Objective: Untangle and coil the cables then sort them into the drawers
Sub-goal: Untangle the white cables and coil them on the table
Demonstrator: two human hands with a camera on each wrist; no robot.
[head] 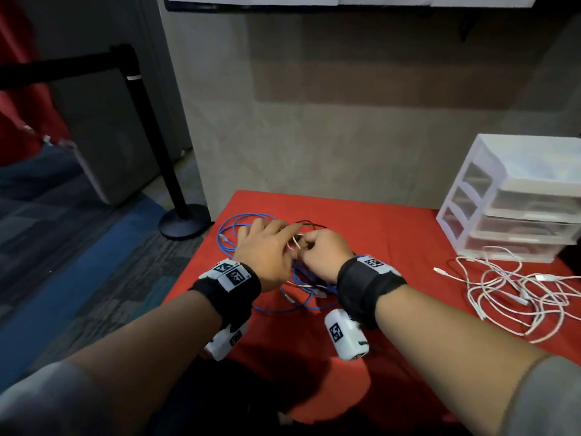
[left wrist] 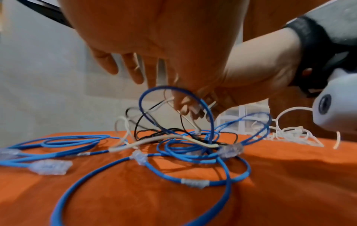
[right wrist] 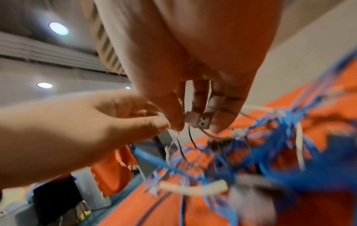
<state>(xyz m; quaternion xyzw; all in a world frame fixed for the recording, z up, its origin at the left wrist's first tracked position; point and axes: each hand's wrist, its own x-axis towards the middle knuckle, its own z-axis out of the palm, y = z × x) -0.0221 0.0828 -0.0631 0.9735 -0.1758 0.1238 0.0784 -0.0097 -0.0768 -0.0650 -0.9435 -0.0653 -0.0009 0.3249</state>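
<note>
Here, the tangle of blue cables lies on the red tablecloth near the table's left edge, with thin black wires and a cream cable threaded through its loops. Both hands meet just above it. The right hand pinches a white USB plug between thumb and fingertips, its thin white lead curling down into the knot — only the right wrist view shows the plug's metal face; from the head camera it is a pale sliver between the knuckles. The left hand has its thumb pressed against a thin white strand beside the right thumb, while its other fingers stretch out loosely over the blue loops, as the left wrist view shows.

That left wrist view also picks out the clear plugs on the blue cable ends, lying flat on the cloth, and one blue loop standing upright under the hands. The right wrist view is too smeared below the fingers to separate the strands.

Well apart, toward the table's right side, a loose heap of white cables sprawls in front of a white drawer unit with three clear drawers, all pushed in. Off the table to the left stands a black barrier post on carpet.
</note>
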